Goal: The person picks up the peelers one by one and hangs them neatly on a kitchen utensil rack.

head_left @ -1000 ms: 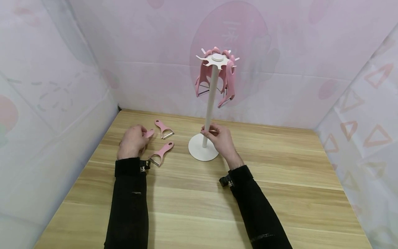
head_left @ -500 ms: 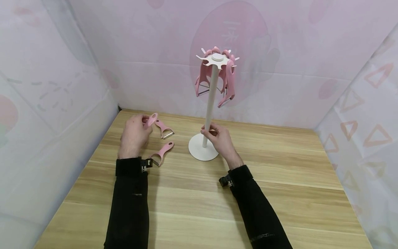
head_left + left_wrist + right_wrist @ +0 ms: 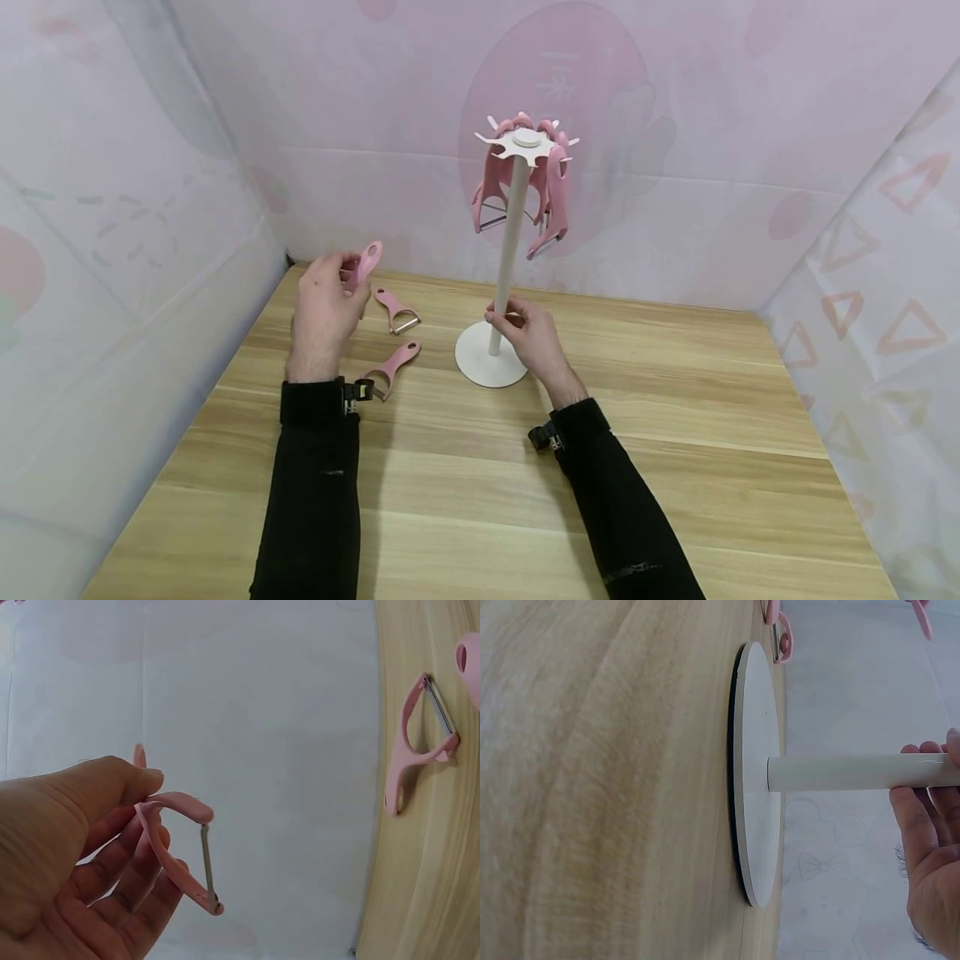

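Note:
My left hand (image 3: 324, 312) pinches a pink Y-shaped peeler (image 3: 166, 838) between thumb and fingers, raised above the table. Its holed handle end (image 3: 367, 260) points up in the head view, and its metal blade (image 3: 208, 862) shows in the left wrist view. Low on the white pole (image 3: 840, 772) of a rack, my right hand (image 3: 534, 337) grips with thumb and fingers. The rack's round base (image 3: 480, 367) stands flat on the table. Several pink peelers (image 3: 555, 196) hang from the hooked top (image 3: 527, 143), mostly at its back and right.
Two more pink peelers lie on the table (image 3: 465, 483) left of the rack: one peeler (image 3: 396, 312) farther back, another peeler (image 3: 392, 368) nearer. A printed cloth wall (image 3: 360, 192) rises behind the table, with others at both sides.
My left hand has lifted the peeler off the table and moved it up and toward the back, its handle tilting upward. My right hand stays on the pole, and the rack stands in place.

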The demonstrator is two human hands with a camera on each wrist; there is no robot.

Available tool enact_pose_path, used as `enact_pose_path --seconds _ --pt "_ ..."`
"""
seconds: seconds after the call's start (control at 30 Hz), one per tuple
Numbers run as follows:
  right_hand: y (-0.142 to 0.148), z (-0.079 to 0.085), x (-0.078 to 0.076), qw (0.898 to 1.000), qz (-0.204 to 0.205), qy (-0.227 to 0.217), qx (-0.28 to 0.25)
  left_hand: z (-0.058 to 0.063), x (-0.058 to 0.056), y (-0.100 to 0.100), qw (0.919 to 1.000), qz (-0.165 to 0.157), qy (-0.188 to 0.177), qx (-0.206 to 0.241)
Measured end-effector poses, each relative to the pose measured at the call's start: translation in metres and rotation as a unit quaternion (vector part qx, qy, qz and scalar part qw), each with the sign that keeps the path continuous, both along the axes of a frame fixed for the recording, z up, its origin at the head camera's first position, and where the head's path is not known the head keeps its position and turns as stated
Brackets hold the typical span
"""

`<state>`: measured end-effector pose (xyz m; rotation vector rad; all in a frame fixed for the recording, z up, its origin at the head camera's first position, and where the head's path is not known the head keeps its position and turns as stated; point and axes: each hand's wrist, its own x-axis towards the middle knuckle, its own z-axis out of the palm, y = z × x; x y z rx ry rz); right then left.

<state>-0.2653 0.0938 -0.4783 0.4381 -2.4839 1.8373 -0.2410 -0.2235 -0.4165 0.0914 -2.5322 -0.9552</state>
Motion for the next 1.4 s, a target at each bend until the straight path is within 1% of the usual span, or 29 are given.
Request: enact_pose_path --seconds 0.23,0.43,0.63,0.93,1.07,1.2,1.4 --pt "0.001 -0.001 0.000 1.000 -0.002 0.010 0.004 0.008 0.002 0.007 0.9994 0.005 0.033 0.012" --pt "0.001 0.001 0.002 1.000 0.001 0.019 0.003 0.013 0.002 0.011 0.9975 -0.001 0.068 0.021" --pt "0.001 0.001 0.002 1.000 0.001 0.021 0.005 0.016 0.003 0.015 0.9934 -0.011 0.108 0.037" --pt "0.000 0.002 0.002 1.000 -0.001 0.014 0.010 0.025 0.006 0.023 0.9843 -0.023 0.160 0.071" --pt "0.000 0.002 0.002 1.000 0.002 0.012 0.007 0.027 0.007 0.026 0.9816 -0.029 0.173 0.075" --pt "0.001 0.002 0.003 1.000 0.004 0.014 0.006 0.030 0.009 0.030 0.9773 -0.043 0.190 0.084" --pt "0.002 -0.001 0.001 1.000 0.008 0.016 0.015 0.038 0.012 0.040 0.9687 -0.066 0.216 0.104"
